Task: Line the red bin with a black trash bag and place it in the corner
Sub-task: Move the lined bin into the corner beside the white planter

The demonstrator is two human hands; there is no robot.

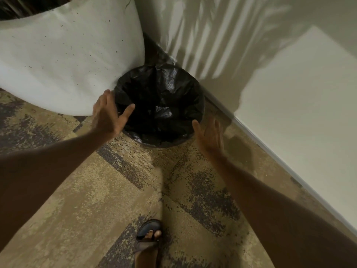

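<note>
Bin: round bin [135,139] lined with a crinkled black plastic trash bag [160,105]; the bag folds over the rim and covers the outside, so the bin's own colour cannot be seen.
Place: on the patterned tan and purple carpet floor [119,190], in the corner where the pale wall [289,93] meets the floor, touching or just beside the large white speckled round planter [67,60].
Left hand: [108,115] open, fingers spread apart, thumb over the bag's left rim; hard to say whether it touches the bag.
Right hand: [210,136] open, fingers apart, palm facing the bin, just beside its right rim, holding nothing.
Foot: a sandalled foot [149,234] on the floor at the lower edge, well apart from the bin.
</note>
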